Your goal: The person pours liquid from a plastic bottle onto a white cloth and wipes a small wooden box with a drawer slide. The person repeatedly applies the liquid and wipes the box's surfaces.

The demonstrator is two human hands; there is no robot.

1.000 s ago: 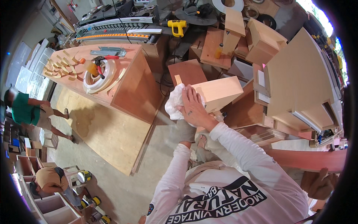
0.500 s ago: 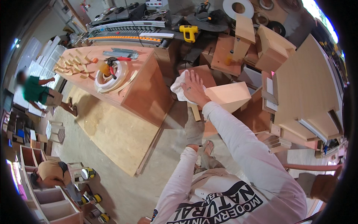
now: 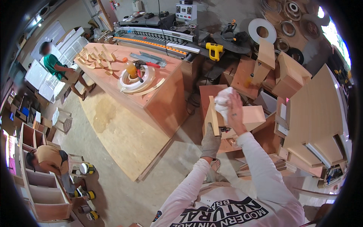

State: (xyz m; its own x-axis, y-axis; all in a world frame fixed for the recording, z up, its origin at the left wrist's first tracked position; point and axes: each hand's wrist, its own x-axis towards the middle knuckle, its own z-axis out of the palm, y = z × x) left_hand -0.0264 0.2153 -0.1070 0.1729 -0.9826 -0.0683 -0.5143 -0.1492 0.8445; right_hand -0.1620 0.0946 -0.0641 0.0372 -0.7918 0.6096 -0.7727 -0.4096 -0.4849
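Observation:
My left hand (image 3: pixel 211 143), in a grey work glove, grips the lower end of a wooden board (image 3: pixel 214 120). The board stands tilted, its narrow pale edge toward me. My bare right hand (image 3: pixel 236 110) holds a bunched white cloth (image 3: pixel 223 101) against or just beside the board's right side; whether they touch I cannot tell. Just right of that hand is a pale wooden box (image 3: pixel 252 115). Below the cloth, a small dark metal object (image 3: pixel 225 129) shows partly, its kind unclear.
A wooden cabinet (image 3: pixel 166 102) at left carries an edging roll (image 3: pixel 145 81), pliers (image 3: pixel 148 64), a glue bottle (image 3: pixel 131 70) and wood strips. Behind stand a roller machine (image 3: pixel 159 36) and yellow heat gun (image 3: pixel 214 51). Large panels (image 3: pixel 315 117) crowd the right. Two people are at left.
My right hand and the cloth have come back toward me, beside the board. The board has turned more upright, its edge now in full view. The view has shifted; the person in green has turned.

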